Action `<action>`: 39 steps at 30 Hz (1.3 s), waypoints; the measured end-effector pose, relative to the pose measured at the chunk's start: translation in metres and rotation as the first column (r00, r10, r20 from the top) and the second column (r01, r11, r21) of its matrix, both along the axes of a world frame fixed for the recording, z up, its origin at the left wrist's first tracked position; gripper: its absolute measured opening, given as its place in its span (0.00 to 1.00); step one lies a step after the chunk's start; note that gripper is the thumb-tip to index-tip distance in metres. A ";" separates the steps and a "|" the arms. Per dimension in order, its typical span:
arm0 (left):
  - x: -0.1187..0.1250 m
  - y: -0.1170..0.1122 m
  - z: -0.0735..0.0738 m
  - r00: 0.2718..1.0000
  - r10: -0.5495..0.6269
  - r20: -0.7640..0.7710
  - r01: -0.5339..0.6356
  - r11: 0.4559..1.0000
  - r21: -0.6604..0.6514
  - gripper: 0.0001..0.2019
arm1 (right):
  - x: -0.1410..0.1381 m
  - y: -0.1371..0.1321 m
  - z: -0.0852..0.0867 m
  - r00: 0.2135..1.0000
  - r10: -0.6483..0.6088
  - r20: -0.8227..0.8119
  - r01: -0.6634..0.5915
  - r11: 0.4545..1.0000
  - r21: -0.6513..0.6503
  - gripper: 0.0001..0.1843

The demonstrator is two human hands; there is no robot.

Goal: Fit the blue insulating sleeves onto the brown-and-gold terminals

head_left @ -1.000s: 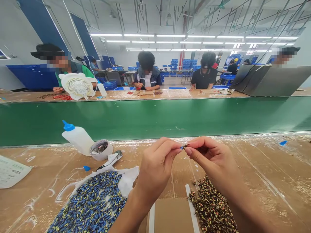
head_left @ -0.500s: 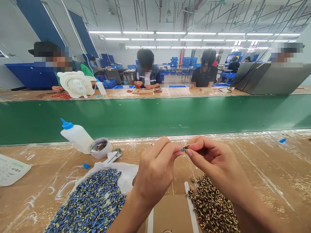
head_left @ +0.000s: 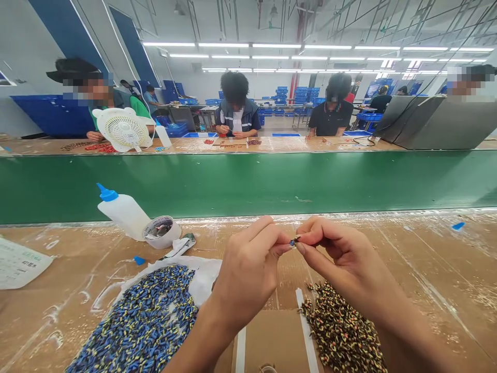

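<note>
One small blue piece [head_left: 292,242] sits just right of the centre of the frame, pinched between the thumb and fingers of the left hand [head_left: 248,264]. Against it is a dark piece [head_left: 297,239], which the right hand [head_left: 345,259] grips between thumb and forefinger. Both hands are closed at the tips, raised above the brown worktop [head_left: 419,248]; the pieces are too small to tell whether they are joined.

At the lower left, a heap of blue, black and yellow pieces [head_left: 140,316] lies on a white sheet [head_left: 207,272]. At the lower right, below the right hand, is a heap of dark brown pieces [head_left: 345,331] with yellow and reddish ends. Between the heaps, at the bottom of the frame, lies a cardboard panel [head_left: 274,336] edged by white strips [head_left: 306,331].

Left of centre, a white bottle [head_left: 126,215] with a blue cap stands just beside a tape roll [head_left: 173,235]. A green band [head_left: 248,181] crosses the frame; beyond it, co-workers sit near a white fan [head_left: 124,129] at the upper left.
</note>
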State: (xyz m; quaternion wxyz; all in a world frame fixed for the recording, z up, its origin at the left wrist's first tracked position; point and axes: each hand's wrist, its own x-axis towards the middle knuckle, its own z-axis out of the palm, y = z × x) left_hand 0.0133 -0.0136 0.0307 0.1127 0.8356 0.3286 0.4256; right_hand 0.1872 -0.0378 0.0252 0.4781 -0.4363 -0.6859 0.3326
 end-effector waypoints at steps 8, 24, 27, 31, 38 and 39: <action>-0.003 0.003 0.000 1.000 -0.019 -0.019 0.017 0.995 -0.096 0.08 | 0.001 0.003 -0.003 1.000 0.029 0.013 -0.028 0.999 -0.016 0.06; -0.002 0.004 -0.001 0.997 -0.056 0.046 0.059 0.995 -0.082 0.07 | -0.004 0.006 -0.005 0.968 -0.034 -0.250 0.008 0.995 -0.102 0.08; -0.002 0.005 -0.003 0.998 -0.055 0.035 0.057 0.996 -0.065 0.07 | -0.006 0.006 -0.006 0.967 -0.036 -0.252 0.010 0.995 -0.103 0.07; -0.001 0.005 -0.003 0.998 -0.050 0.036 0.052 0.997 -0.055 0.07 | -0.006 0.005 -0.007 0.960 -0.038 -0.277 0.004 0.992 -0.124 0.07; 0.001 0.002 -0.006 0.995 -0.048 0.082 0.049 0.999 -0.008 0.08 | -0.015 0.008 -0.016 0.939 0.018 -0.343 -0.011 1.000 0.021 0.06; 0.000 0.002 -0.007 0.996 -0.035 0.085 0.035 0.999 0.003 0.08 | -0.017 0.010 -0.018 0.930 0.043 -0.365 -0.032 0.999 0.037 0.07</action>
